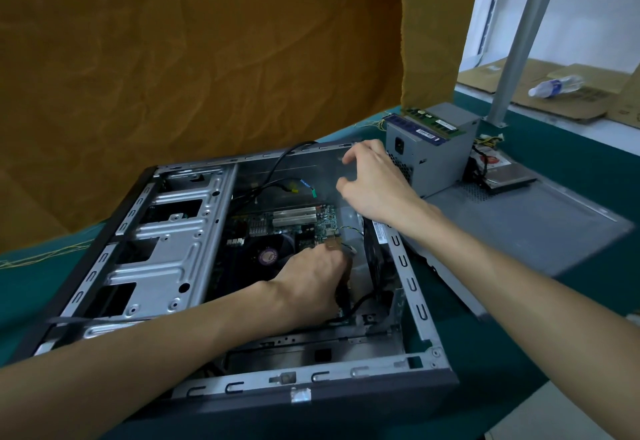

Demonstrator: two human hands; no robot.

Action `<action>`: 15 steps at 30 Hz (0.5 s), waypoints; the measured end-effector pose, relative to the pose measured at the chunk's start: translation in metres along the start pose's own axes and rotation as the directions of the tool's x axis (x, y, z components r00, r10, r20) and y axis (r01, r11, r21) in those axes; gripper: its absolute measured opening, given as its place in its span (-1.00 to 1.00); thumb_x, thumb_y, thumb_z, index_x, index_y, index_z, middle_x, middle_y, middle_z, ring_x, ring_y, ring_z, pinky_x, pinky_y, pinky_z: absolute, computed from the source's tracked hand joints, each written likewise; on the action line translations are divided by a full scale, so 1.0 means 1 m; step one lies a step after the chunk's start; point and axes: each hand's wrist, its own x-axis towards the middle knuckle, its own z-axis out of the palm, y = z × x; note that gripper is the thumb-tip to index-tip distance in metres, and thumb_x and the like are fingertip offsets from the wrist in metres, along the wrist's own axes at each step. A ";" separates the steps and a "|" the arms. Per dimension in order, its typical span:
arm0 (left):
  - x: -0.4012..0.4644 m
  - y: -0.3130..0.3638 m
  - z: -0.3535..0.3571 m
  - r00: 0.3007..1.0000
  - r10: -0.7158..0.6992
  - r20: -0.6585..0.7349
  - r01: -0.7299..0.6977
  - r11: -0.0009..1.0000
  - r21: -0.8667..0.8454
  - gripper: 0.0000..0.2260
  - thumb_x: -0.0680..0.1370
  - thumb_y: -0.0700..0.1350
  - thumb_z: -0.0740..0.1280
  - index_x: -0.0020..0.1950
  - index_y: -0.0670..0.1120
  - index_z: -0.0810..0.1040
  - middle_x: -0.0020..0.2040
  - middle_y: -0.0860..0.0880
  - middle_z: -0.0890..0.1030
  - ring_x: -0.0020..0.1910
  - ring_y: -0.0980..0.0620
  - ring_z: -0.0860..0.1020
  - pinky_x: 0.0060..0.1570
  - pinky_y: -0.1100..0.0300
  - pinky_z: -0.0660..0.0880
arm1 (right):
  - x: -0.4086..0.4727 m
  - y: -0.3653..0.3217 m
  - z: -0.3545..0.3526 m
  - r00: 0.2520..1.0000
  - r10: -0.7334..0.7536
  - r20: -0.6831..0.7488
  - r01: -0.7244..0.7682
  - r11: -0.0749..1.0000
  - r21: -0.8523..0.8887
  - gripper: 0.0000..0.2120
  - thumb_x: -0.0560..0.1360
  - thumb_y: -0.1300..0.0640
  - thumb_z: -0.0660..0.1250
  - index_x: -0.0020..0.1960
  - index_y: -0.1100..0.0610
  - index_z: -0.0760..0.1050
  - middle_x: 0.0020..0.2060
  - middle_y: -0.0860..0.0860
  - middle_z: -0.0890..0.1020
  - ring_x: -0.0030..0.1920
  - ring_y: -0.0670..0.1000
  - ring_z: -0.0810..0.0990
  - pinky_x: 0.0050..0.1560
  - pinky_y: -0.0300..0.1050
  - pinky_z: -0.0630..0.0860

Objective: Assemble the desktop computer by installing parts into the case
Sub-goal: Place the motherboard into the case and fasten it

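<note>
While the case (pixel 242 301) lies on its side on the green-covered bench (pixel 571 169), open face up, the left hand (pixel 311 280) reaches down beside the motherboard (pixel 294 228), fingers curled at a small tan connector (pixel 333 243); whether it truly pinches it I cannot tell; right hand (pixel 374 180) hovers above the case's far corner, fingers loosely spread, holding nothing. Step in hand, by my judgement: seating a lead on the board; next move calls for aligning the plug before pressing. Still outside the case: power supply (pixel 433 155) just beyond the far corner, memory sticks (pixel 429 124) lying on top; drive (pixel 502 173) beside it. Case grey steel, drive bays empty.
</note>
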 end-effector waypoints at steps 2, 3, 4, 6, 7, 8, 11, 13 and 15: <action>0.001 -0.002 -0.001 1.000 -0.003 0.014 0.004 1.000 -0.014 -0.70 0.41 -0.27 0.41 -0.12 0.02 0.33 -0.28 0.14 0.26 -0.03 -0.14 0.60 -0.25 0.20 0.34 | 0.000 0.000 0.000 1.000 -0.002 0.000 0.002 1.000 0.003 -0.63 0.61 0.04 0.32 0.37 0.11 0.39 0.39 0.03 0.32 0.04 0.03 0.48 0.01 -0.07 0.37; 0.001 -0.002 -0.001 1.000 -0.006 0.023 0.006 1.000 -0.019 -0.70 0.41 -0.28 0.40 -0.14 0.03 0.33 -0.28 0.14 0.27 -0.03 -0.15 0.60 -0.24 0.19 0.35 | 0.000 0.000 0.001 1.000 -0.002 0.000 0.002 1.000 0.003 -0.63 0.61 0.04 0.32 0.37 0.11 0.39 0.39 0.03 0.32 0.03 0.03 0.48 0.01 -0.07 0.36; 0.001 -0.002 -0.001 1.000 -0.006 0.024 0.006 1.000 -0.017 -0.69 0.41 -0.27 0.40 -0.19 0.02 0.29 -0.29 0.14 0.27 -0.05 -0.15 0.60 -0.25 0.19 0.35 | 0.000 0.000 0.001 1.000 -0.001 -0.001 0.001 1.000 0.003 -0.63 0.61 0.04 0.32 0.37 0.10 0.39 0.39 0.03 0.32 0.03 0.02 0.48 0.01 -0.07 0.36; 0.001 0.000 -0.001 1.000 -0.008 0.019 0.008 1.000 -0.008 -0.62 0.42 -0.26 0.41 -0.27 0.03 0.21 -0.30 0.14 0.24 -0.16 -0.12 0.53 -0.34 0.23 0.30 | 0.001 0.001 0.001 1.000 0.001 -0.003 -0.001 1.000 0.006 -0.63 0.61 0.04 0.33 0.37 0.10 0.39 0.39 0.03 0.32 0.03 0.02 0.47 0.01 -0.07 0.36; 0.001 0.001 -0.001 1.000 -0.008 0.015 0.008 1.000 -0.011 -0.63 0.43 -0.24 0.41 -0.25 0.03 0.21 -0.29 0.14 0.23 -0.20 -0.09 0.47 -0.37 0.24 0.28 | 0.001 0.001 0.001 1.000 0.002 -0.004 -0.002 1.000 0.007 -0.63 0.61 0.04 0.33 0.37 0.10 0.39 0.39 0.04 0.32 0.03 0.02 0.47 0.01 -0.07 0.36; 0.002 0.003 0.000 1.000 -0.005 0.012 0.005 1.000 -0.006 -0.67 0.43 -0.23 0.42 -0.20 0.01 0.24 -0.29 0.13 0.23 -0.21 -0.07 0.44 -0.36 0.23 0.27 | 0.001 0.001 0.000 1.000 0.002 -0.004 -0.002 1.000 0.008 -0.63 0.60 0.04 0.33 0.37 0.10 0.39 0.39 0.04 0.32 0.03 0.02 0.48 0.01 -0.07 0.36; 0.003 0.005 0.003 0.999 -0.022 0.023 0.022 1.000 -0.001 -0.70 0.45 -0.19 0.42 -0.05 -0.03 0.29 -0.25 0.10 0.24 -0.09 -0.15 0.55 -0.31 0.16 0.30 | 0.001 0.001 0.001 1.000 0.000 -0.004 0.000 1.000 0.008 -0.63 0.61 0.04 0.33 0.37 0.11 0.39 0.39 0.04 0.32 0.02 0.02 0.47 0.00 -0.06 0.36; 0.002 0.006 0.003 0.999 -0.044 0.024 0.045 0.999 -0.004 -0.70 0.45 -0.20 0.41 -0.10 0.00 0.27 -0.26 0.10 0.23 -0.03 -0.18 0.58 -0.26 0.15 0.32 | 0.001 0.001 0.001 1.000 0.001 -0.005 -0.001 1.000 0.007 -0.63 0.61 0.04 0.33 0.37 0.11 0.39 0.39 0.03 0.31 0.01 0.02 0.46 0.00 -0.07 0.36; 0.001 0.004 0.004 0.997 -0.080 0.016 0.080 0.996 -0.025 -0.64 0.45 -0.23 0.40 -0.24 0.05 0.22 -0.29 0.12 0.24 -0.05 -0.19 0.59 -0.26 0.16 0.33 | 0.001 0.001 0.001 1.000 0.002 -0.005 -0.002 1.000 0.007 -0.63 0.61 0.04 0.33 0.37 0.11 0.39 0.40 0.03 0.31 0.01 0.02 0.46 0.00 -0.07 0.36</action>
